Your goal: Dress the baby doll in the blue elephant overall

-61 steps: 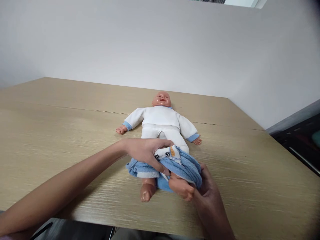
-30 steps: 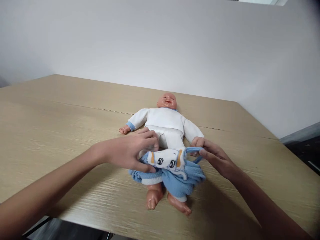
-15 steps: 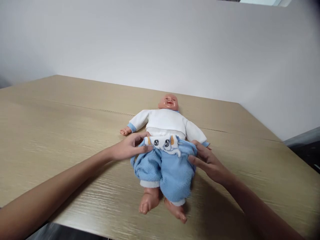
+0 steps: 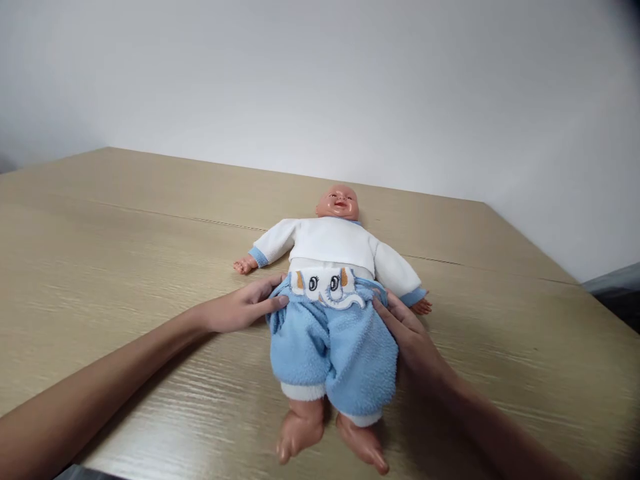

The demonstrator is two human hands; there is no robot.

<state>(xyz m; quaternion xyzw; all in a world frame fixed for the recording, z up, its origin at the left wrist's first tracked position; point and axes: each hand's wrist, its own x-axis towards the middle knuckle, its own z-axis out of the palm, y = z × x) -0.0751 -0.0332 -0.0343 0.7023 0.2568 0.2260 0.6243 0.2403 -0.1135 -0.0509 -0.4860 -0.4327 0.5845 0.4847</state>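
A baby doll (image 4: pixel 339 203) lies on its back, head away from me and bare feet towards me. It wears a white long-sleeved top (image 4: pixel 334 240) with blue cuffs. Blue fleece trousers (image 4: pixel 305 340) with white hems cover its legs; an elephant face with eyes and a trunk (image 4: pixel 325 285) decorates the front of the waist. My left hand (image 4: pixel 250 303) pinches the left side of the trousers, thumb on the cloth in front. At the right side, my right hand (image 4: pixel 407 327) grips the waist cloth, with its fingers partly hidden behind.
The doll rests on a wide wooden table (image 4: pixel 150 193) with a thin seam running across it. A pale wall (image 4: pixel 300 87) rises behind the far edge. Something dark (image 4: pixel 617 297) shows beyond the table's right edge.
Both hands have shifted slightly; the trousers' waist lies flatter and straighter on the doll. The doll's legs and feet appear lower in view, and its right-side hand shows more.
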